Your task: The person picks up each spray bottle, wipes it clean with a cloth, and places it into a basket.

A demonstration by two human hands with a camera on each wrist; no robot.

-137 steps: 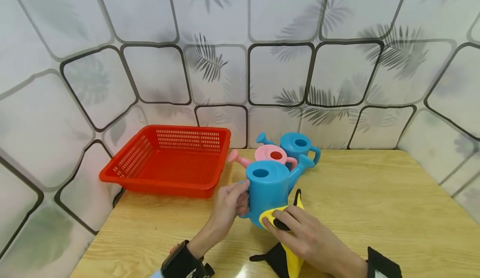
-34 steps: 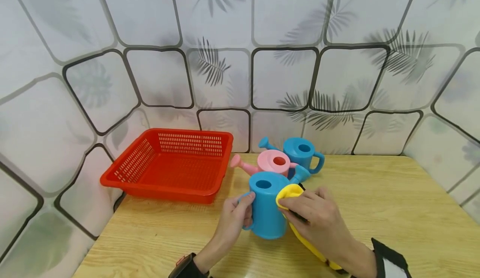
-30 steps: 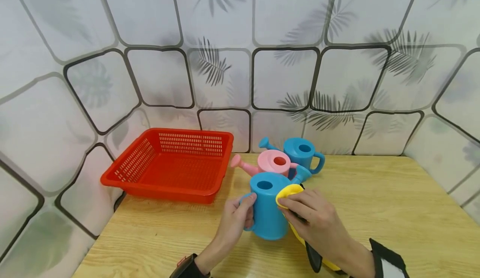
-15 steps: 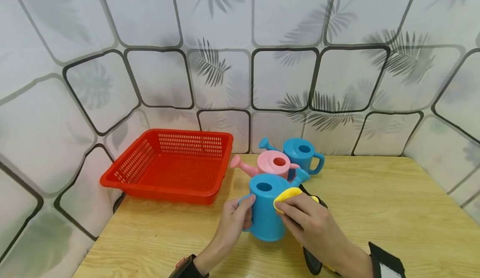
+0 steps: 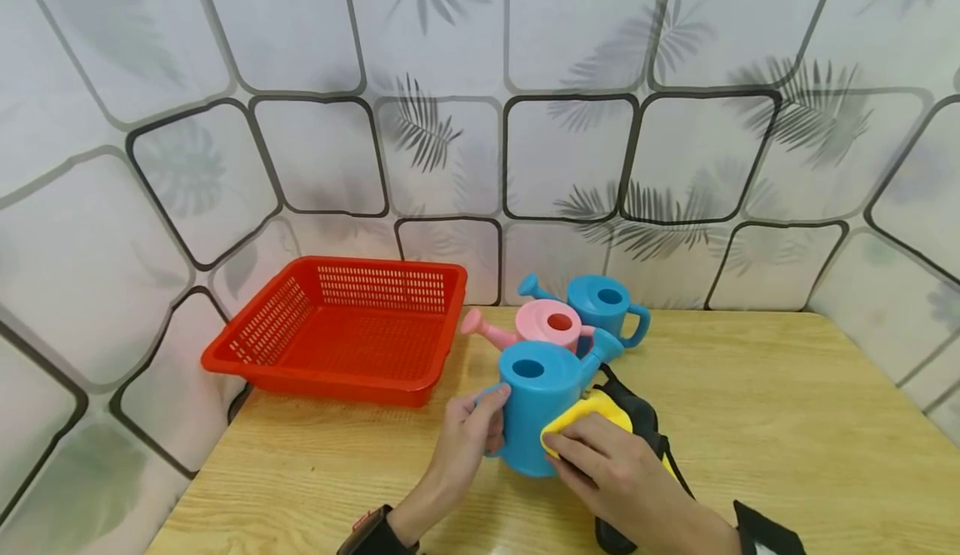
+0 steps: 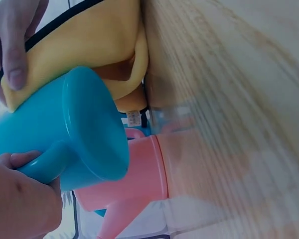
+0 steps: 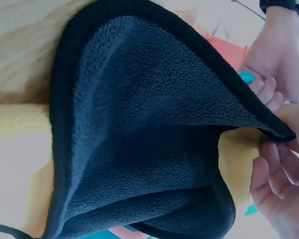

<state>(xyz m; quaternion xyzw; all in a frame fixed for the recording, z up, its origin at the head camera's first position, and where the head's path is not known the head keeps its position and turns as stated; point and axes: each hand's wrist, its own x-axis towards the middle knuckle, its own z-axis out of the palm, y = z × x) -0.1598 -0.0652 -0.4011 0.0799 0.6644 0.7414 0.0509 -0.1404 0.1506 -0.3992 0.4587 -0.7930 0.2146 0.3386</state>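
My left hand (image 5: 468, 434) grips the handle of a blue toy watering can (image 5: 531, 409), whose spout points to the back right. In the left wrist view the can's flat base (image 6: 97, 124) shows tilted above the wooden table. A fluffy yellow and black cleaning cloth (image 5: 592, 409) is pinched in my right hand (image 5: 618, 476), which presses it against the can's lower right side. The cloth's loose part hangs down on the right, and its black side (image 7: 139, 84) fills most of the right wrist view.
Behind the held can, a pink watering can (image 5: 542, 322) and another blue watering can (image 5: 600, 297) stand close together. A red plastic basket (image 5: 360, 384) sits at the back left of the wooden table (image 5: 772, 422). A patterned wall rises behind.
Over the last half second my right hand slides the cloth down the can's right side. Seconds earlier, the cloth was at the can's lower front. The left hand keeps its grip on the handle.
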